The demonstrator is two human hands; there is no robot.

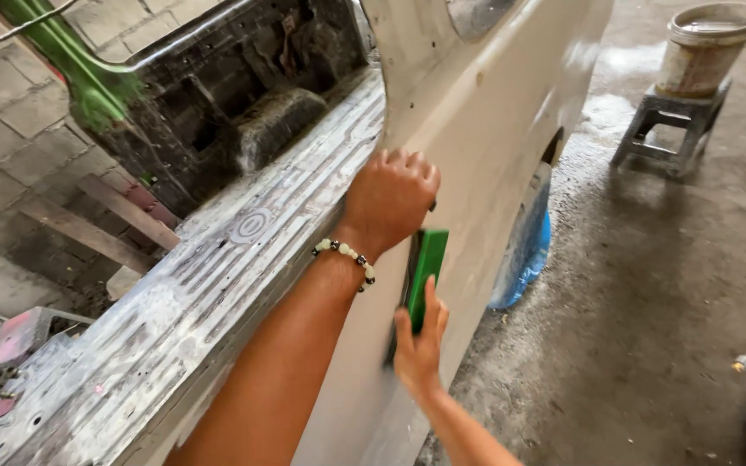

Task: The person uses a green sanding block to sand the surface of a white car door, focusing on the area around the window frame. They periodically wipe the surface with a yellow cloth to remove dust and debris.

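- Both hands are on 1 tool here: a flat green rectangular sanding block (426, 263), pressed edge-on against the pale, primer-coloured side panel of a vehicle body (485, 129).
- The left hand (388, 200) comes in from above, fist curled over the top end of the block, knuckles toward the camera; its fingers are closed on that upper end, though the fingertips themselves are hidden behind the hand.
- A beaded bracelet of white and dark beads (347, 255) sits on that left wrist.
- The right hand (420, 341) is lower, palm toward the panel, fingers stretched up flat along the face of the block and holding it against the metal; it is pressing rather than wrapped round.
- So the block sits between the 2 hands, upright, about mid-height on the panel, just ahead of the wheel arch.
- Under the arch, a blue plastic sheet (528, 259) covers the wheel.
- To the left of the panel runs the ribbed, scuffed grey metal bed floor (218, 267), sanded patchy.
- Well apart, top right, a dirty white plastic bucket (708, 47) stands on a small grey stool (671, 129) on the wet concrete floor (649, 302).
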